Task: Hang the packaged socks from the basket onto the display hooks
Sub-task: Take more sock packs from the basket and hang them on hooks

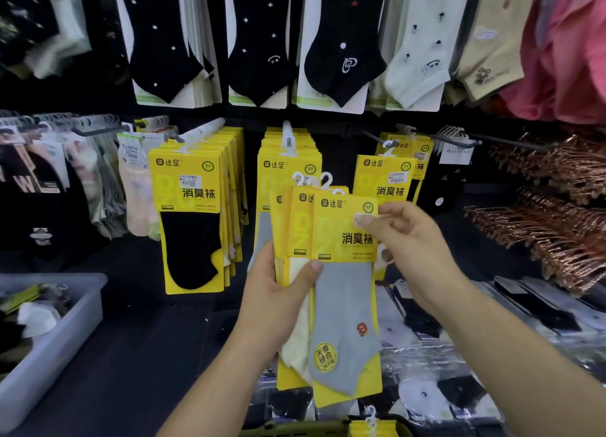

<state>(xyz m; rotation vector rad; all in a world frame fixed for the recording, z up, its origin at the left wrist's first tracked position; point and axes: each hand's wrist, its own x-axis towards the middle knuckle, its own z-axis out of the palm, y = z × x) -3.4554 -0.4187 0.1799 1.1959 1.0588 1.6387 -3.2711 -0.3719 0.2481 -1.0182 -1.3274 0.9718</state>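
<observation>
My left hand point(278, 292) grips a fanned stack of yellow sock packs point(341, 305), thumb across the front. The front pack holds a grey sock; a cream sock shows behind it. My right hand point(406, 240) pinches the upper right edge of the front pack near its price sticker. The packs' white hangers point(323, 181) stick up just below the middle display hook point(288, 135), which carries a row of yellow packs. At the bottom edge, the olive basket point(295, 428) holds another yellow pack point(372, 428).
More yellow packs hang on hooks at left point(190, 220) and right point(387, 181). Black and pale socks hang above. A grey bin point(65, 331) with loose socks sits at lower left. Copper hangers point(551, 213) are stacked at right. Bagged socks lie below right.
</observation>
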